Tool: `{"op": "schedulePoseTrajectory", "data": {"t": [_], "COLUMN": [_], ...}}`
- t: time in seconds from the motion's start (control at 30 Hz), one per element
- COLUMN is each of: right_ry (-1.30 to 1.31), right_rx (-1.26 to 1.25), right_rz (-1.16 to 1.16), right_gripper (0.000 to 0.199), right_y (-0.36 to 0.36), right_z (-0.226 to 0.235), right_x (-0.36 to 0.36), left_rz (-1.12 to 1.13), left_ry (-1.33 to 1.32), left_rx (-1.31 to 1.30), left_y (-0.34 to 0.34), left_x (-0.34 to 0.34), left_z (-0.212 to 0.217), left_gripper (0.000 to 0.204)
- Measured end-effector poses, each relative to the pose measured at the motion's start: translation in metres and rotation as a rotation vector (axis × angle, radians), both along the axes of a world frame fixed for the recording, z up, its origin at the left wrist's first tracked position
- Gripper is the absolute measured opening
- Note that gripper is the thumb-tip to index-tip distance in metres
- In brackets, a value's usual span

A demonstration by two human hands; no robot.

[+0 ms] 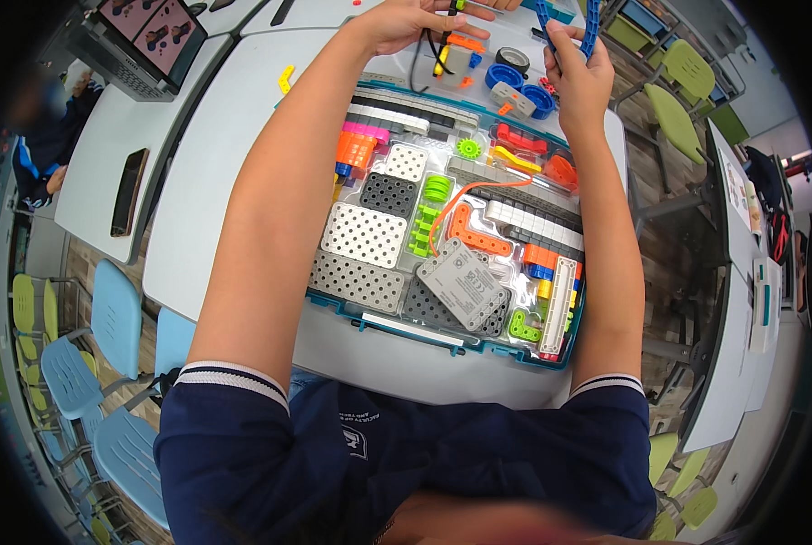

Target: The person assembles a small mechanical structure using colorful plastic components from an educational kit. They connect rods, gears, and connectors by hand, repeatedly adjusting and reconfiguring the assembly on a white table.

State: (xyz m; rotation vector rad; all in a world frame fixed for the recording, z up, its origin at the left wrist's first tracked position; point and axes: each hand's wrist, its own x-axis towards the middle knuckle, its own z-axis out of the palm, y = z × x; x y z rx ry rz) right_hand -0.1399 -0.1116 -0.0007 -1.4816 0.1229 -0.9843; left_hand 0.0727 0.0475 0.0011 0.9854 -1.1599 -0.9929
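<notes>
Gripping a curved blue piece [593, 29], the right grip [578, 73] is working just beyond the parts tray [515, 352], over the worktop [233, 118]! The left grip [412, 20] is hovering by a cabled grey-and-orange assembly [456, 62]; whether it's holding on, I can't tell. Handling loose parts seems the step, probably calling for steady fingers next. That blue piece is showing slim, bowed sides, running out of view.

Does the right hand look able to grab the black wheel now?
Probably yes: the black wheel sits uncovered just left of the right hand, though the blue piece in that hand may need putting down first.
</notes>
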Motion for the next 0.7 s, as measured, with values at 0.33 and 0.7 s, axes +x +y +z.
{"op": "schedulePoseTrajectory", "data": {"t": [0.33,0.7], "right_ry": [0.293,0.365], "right_rx": [-0.207,-0.515], "right_rz": [0.08,-0.163], "right_gripper": [0.028,0.041], "right_y": [0.006,0.009], "right_z": [0.003,0.004], "right_x": [-0.004,-0.002], "left_rz": [0.089,-0.048], "left_ry": [0.072,0.037], "left_rx": [-0.093,-0.098], "left_y": [-0.018,-0.016], "left_x": [0.0,-0.001], "left_z": [-0.013,-0.014], "left_gripper": [0.074,0.065]}}
